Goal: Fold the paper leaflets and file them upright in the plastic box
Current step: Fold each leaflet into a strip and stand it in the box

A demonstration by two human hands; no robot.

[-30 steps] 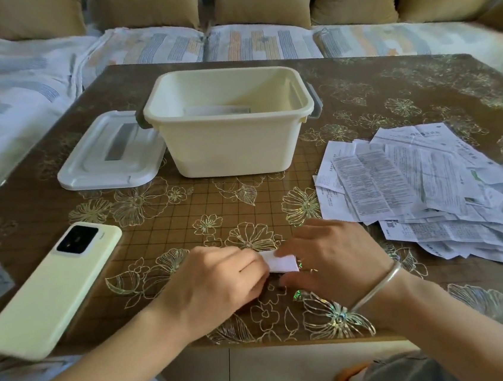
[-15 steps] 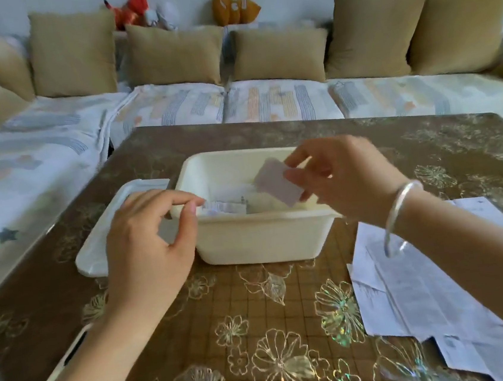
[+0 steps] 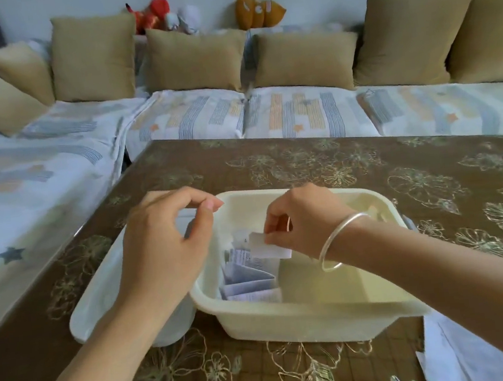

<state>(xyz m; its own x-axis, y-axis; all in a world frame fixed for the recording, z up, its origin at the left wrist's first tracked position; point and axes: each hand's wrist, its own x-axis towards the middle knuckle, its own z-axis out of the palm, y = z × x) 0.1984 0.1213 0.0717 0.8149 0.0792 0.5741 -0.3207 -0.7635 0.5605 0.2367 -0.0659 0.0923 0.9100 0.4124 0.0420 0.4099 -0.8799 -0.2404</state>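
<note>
Several folded leaflets [image 3: 248,271] stand in the cream plastic box [image 3: 318,310] — right hand [image 3: 303,219] pinches another folded leaflet [image 3: 270,246] just above them; left hand [image 3: 163,246], loosely curled, holds nothing beside the box's left rim.

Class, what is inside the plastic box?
Folded leaflets stand leftward in the plastic box; the right hand pinches another leaflet above them. The near wall hides their lower edges.

The right hand [image 3: 304,215] has lowered the small folded white paper leaflet [image 3: 269,246] into the cream rectangular plastic box [image 3: 319,319]
</note>
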